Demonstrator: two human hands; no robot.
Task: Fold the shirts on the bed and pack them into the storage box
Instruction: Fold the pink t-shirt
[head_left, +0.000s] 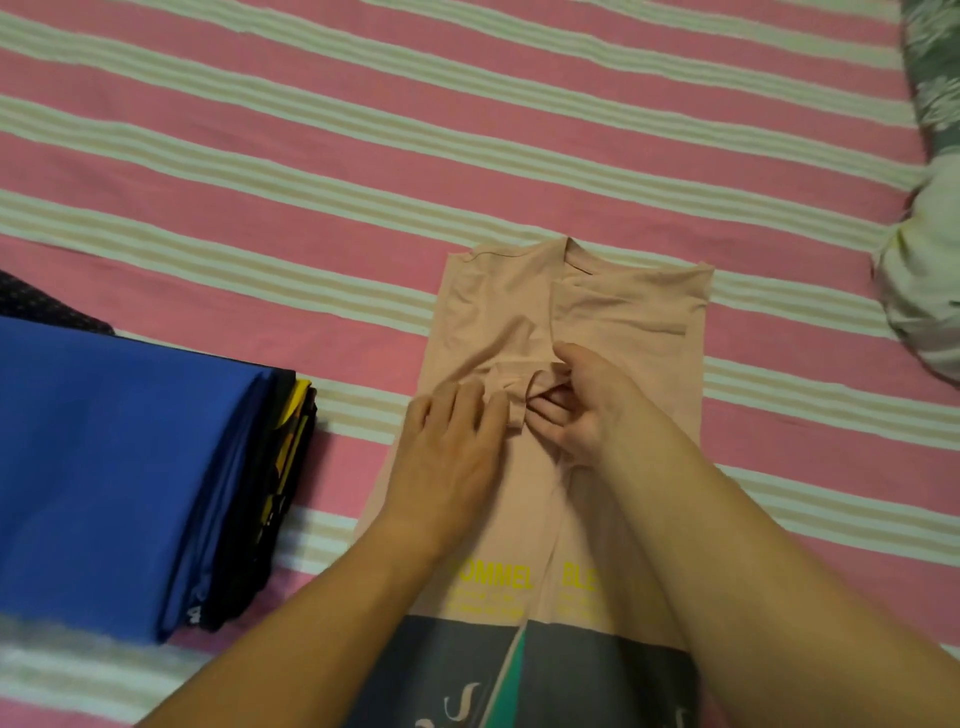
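Head view: a beige shirt (566, 332) lies on the striped bed (311, 156), sides folded inward, long axis running away from the person, collar at the far end. The right hand (582, 405) pinches a bunched sleeve at the centre seam; the left hand (452, 447), fingers straight, presses flat just beside it. A stack of folded shirts (130, 467) sits to the left.

Dim, warm, even light; soft blur throughout, wide-angle edge bending.

Two bare forearms, left hand (447, 457), right hand (587, 410); no sleeves visible
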